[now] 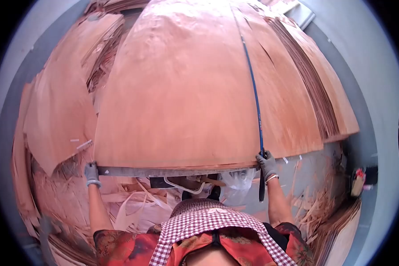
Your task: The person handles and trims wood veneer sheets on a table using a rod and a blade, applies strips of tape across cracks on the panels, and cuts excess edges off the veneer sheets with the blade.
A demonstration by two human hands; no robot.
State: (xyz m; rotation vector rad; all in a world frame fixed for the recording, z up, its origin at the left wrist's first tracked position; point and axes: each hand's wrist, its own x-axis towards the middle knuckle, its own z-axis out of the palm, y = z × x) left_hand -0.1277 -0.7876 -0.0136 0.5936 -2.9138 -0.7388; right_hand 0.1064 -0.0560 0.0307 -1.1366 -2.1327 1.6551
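Note:
A large, thin sheet of wood veneer [177,97] lies on a stack in front of me, its near edge running along a dark table edge [164,171]. My left hand [92,173], in a grey glove, is closed at the sheet's near left corner, and its fingertips are partly hidden. Near the right end of that edge, my right hand [267,166], also gloved, is wrapped round a long, thin blue rod [255,91]. The rod reaches away from me across the veneer, and its black handle end sticks out below my fist.
More veneer lies in a stack at the left [60,106] and another at the right [317,84]. Torn veneer scraps [142,201] litter the floor. A clear plastic bag [237,184] and a curved pale tube [186,185] are below the table edge. A small box [358,184] stands at far right.

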